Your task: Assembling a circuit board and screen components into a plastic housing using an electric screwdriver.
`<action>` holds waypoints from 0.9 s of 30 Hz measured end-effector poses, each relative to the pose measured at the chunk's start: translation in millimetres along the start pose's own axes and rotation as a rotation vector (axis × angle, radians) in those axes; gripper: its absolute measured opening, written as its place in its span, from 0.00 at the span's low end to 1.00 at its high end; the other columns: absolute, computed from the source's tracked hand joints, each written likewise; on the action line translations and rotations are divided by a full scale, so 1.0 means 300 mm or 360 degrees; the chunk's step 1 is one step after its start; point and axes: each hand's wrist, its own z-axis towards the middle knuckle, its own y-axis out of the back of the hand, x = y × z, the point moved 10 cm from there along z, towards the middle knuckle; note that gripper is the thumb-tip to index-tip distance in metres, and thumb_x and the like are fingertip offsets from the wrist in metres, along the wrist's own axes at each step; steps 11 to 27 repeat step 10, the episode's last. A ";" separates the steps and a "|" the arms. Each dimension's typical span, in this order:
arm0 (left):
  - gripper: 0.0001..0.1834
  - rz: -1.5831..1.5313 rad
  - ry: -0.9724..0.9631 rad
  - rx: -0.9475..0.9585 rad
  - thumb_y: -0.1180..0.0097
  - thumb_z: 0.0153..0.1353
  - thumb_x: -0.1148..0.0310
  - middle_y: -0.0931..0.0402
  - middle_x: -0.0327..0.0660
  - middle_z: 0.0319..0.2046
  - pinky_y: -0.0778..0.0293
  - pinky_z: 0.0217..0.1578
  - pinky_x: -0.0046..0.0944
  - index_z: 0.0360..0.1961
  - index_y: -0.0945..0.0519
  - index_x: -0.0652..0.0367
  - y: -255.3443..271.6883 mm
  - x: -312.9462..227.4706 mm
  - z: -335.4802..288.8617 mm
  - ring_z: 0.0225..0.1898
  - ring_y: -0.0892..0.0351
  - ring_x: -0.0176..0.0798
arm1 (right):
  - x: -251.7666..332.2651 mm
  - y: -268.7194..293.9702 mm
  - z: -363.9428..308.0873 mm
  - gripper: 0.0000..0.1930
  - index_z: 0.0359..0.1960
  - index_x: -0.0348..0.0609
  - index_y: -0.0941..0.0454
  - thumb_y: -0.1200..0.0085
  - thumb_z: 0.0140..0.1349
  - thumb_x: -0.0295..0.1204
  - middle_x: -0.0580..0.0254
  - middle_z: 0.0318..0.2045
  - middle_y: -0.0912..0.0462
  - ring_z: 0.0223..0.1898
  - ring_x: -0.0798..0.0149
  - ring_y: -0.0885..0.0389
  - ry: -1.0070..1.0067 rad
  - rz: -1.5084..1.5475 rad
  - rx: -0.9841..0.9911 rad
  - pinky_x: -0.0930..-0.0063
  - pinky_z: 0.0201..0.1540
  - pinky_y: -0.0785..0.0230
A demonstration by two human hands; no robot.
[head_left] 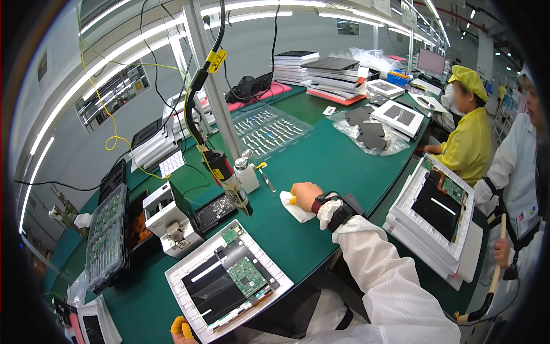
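My right hand (306, 196), a yellow cover on a finger, is closed on a white wiping cloth (296, 208) on the green table. At the lower edge, my left hand (182, 332) wears yellow finger covers and grips the near left corner of a white-framed electronic panel (179, 282); part of that hand is cut off. A green circuit board (247, 276) sits on the panel's black middle, with a smaller board (232, 234) near its far edge. Beyond the cloth stand a white pump bottle (246, 176) and yellow-handled tweezers (267, 179).
A black electric screwdriver (225, 172) hangs above the table. Left of the panel are a white screw feeder (166, 215) and a tray of circuit boards (106, 238). A clear parts tray (272, 131) lies behind. Stacked white panels (429, 223) and co-workers (467, 126) are right.
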 end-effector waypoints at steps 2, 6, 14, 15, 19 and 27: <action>0.13 -0.0010 0.0011 0.0003 0.49 0.64 0.73 0.25 0.43 0.44 0.33 0.49 0.33 0.48 0.26 0.67 0.005 0.009 -0.001 0.45 0.27 0.36 | 0.004 0.007 -0.016 0.06 0.30 0.42 0.19 0.45 0.53 0.29 0.50 0.32 0.18 0.38 0.50 0.19 -0.0056 -0.0134 0.0057 0.61 0.40 0.27; 0.13 0.0025 0.0036 0.0027 0.49 0.64 0.72 0.25 0.44 0.44 0.33 0.50 0.34 0.48 0.26 0.66 0.003 0.036 0.005 0.45 0.27 0.37 | 0.020 0.057 -0.037 0.07 0.32 0.44 0.18 0.45 0.52 0.30 0.53 0.32 0.17 0.36 0.52 0.17 -0.0025 -0.0481 0.0047 0.60 0.36 0.25; 0.22 -0.0520 0.0007 0.0217 0.41 0.59 0.68 0.27 0.49 0.50 0.35 0.57 0.43 0.51 0.30 0.67 0.108 0.416 0.107 0.53 0.28 0.41 | 0.029 0.162 -0.037 0.13 0.37 0.47 0.18 0.44 0.51 0.36 0.53 0.33 0.17 0.39 0.51 0.19 0.0046 0.0136 -0.0122 0.55 0.43 0.28; 0.22 -0.0520 0.0007 0.0217 0.41 0.59 0.68 0.27 0.49 0.50 0.35 0.57 0.43 0.51 0.30 0.67 0.108 0.416 0.107 0.53 0.28 0.41 | 0.029 0.162 -0.037 0.13 0.37 0.47 0.18 0.44 0.51 0.36 0.53 0.33 0.17 0.39 0.51 0.19 0.0046 0.0136 -0.0122 0.55 0.43 0.28; 0.22 -0.0520 0.0007 0.0217 0.41 0.59 0.68 0.27 0.49 0.50 0.35 0.57 0.43 0.51 0.30 0.67 0.108 0.416 0.107 0.53 0.28 0.41 | 0.029 0.162 -0.037 0.13 0.37 0.47 0.18 0.44 0.51 0.36 0.53 0.33 0.17 0.39 0.51 0.19 0.0046 0.0136 -0.0122 0.55 0.43 0.28; 0.22 -0.0520 0.0007 0.0217 0.41 0.59 0.68 0.27 0.49 0.50 0.35 0.57 0.43 0.51 0.30 0.67 0.108 0.416 0.107 0.53 0.28 0.41 | 0.029 0.162 -0.037 0.13 0.37 0.47 0.18 0.44 0.51 0.36 0.53 0.33 0.17 0.39 0.51 0.19 0.0046 0.0136 -0.0122 0.55 0.43 0.28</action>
